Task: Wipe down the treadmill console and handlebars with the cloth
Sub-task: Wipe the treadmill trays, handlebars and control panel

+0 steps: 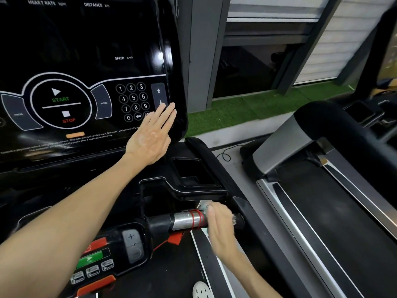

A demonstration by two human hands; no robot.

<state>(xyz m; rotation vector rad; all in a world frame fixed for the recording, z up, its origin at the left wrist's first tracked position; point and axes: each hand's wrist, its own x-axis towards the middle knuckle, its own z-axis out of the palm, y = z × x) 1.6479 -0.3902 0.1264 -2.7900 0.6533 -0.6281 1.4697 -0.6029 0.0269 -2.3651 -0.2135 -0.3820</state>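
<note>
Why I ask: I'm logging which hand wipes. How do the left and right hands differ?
The left hand lies flat, fingers straight, on the console; the right hand curls over the handlebar. The left hand holds nothing; the right hand grips a pale cloth, mostly hidden. The left hand is sharp, the right hand blurred. Both are bare.

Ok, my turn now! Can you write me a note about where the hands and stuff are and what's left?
Left hand: flat, fingers straight, resting on the console beside the keypad.
Right hand: blurred, curled round the cloth on the handlebar, next to the red bands.
Done: cannot tell what is already wiped.
Left: probably finish this handlebar, then wipe the console.
</note>
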